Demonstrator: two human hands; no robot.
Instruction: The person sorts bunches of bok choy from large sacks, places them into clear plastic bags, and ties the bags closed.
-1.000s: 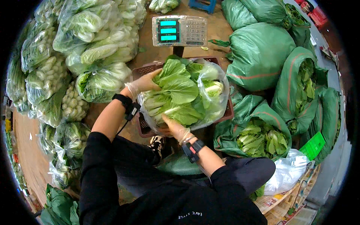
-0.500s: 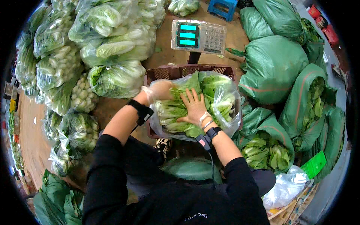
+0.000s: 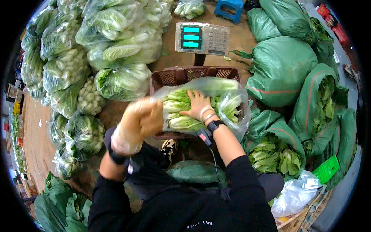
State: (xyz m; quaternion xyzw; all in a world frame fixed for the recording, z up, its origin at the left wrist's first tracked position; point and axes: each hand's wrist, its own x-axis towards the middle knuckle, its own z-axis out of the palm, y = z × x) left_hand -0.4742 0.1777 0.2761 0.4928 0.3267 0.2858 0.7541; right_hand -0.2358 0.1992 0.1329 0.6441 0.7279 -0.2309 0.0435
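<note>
My right hand [image 3: 198,105] presses down with fingers spread on a bundle of leafy greens [image 3: 179,102] with pale stems. The greens lie in a clear plastic bag [image 3: 242,110], which lines a maroon plastic crate [image 3: 164,77]. At the crate's left side, my left hand [image 3: 143,116] is raised and smeared by motion. Its fingers cannot be made out, nor whether the bag's edge is in them. Directly behind the crate stands a scale's display and keypad [image 3: 202,38] on a post, its screens lit.
Clear bags of pale-stemmed cabbages [image 3: 123,50] are piled at the left. Green woven sacks [image 3: 284,71] crowd the right, one open sack [image 3: 276,154] showing leafy greens. A blue stool [image 3: 228,11] stands at the back, and crumpled clear plastic [image 3: 295,195] lies at lower right.
My left hand has come off the greens and moved left and toward me. The bag's far side now reaches over the leaves. My right hand has stayed on the greens.
</note>
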